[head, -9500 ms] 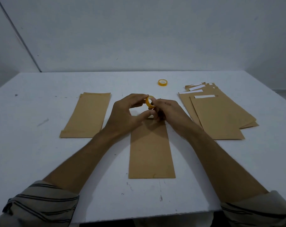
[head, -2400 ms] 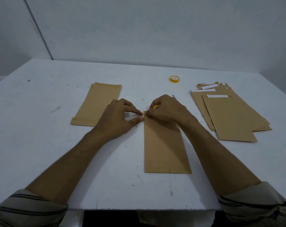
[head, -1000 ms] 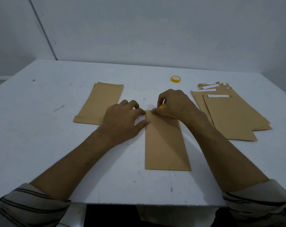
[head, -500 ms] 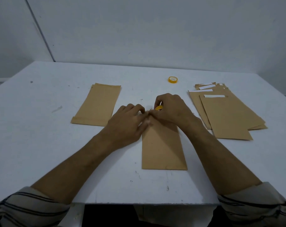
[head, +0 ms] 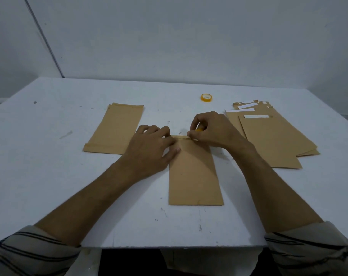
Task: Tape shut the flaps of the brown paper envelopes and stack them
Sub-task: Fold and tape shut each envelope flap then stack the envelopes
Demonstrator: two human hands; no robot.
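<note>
On the white desk (head: 49, 176), in the head view, a brown paper envelope (head: 195, 176) is laid flat and lengthwise before the person, with its narrow flap (head: 181, 137) folded down at the far end. The envelope's far left corner is covered by the left hand (head: 151, 150). Its fingers (head: 165, 130) are kept close together and set down on the flap's left end, and its thumb is stretched out flat on the paper below the fold. The far right corner is covered by the right hand (head: 213, 130), whose fingers (head: 191, 134) are curled. A small yellow tape roll (head: 199, 130) is pinched inside them, and only a sliver of it is seen. One fingertip is pressed onto the flap near its middle. Whether a strip of tape is drawn between the hands cannot be told.

To the left of the left hand, a neat stack of envelopes (head: 115, 129) is laid, partly hidden at its near right corner by that hand. To the right, a loose fanned pile of envelopes (head: 272, 140) is spread, with white strips (head: 257, 116) shown at their far ends. A second yellow tape roll (head: 206, 97) is set flat farther back, between the two groups and apart from both. Striped sleeves (head: 29, 253) are seen pushed up at the lower corners.
</note>
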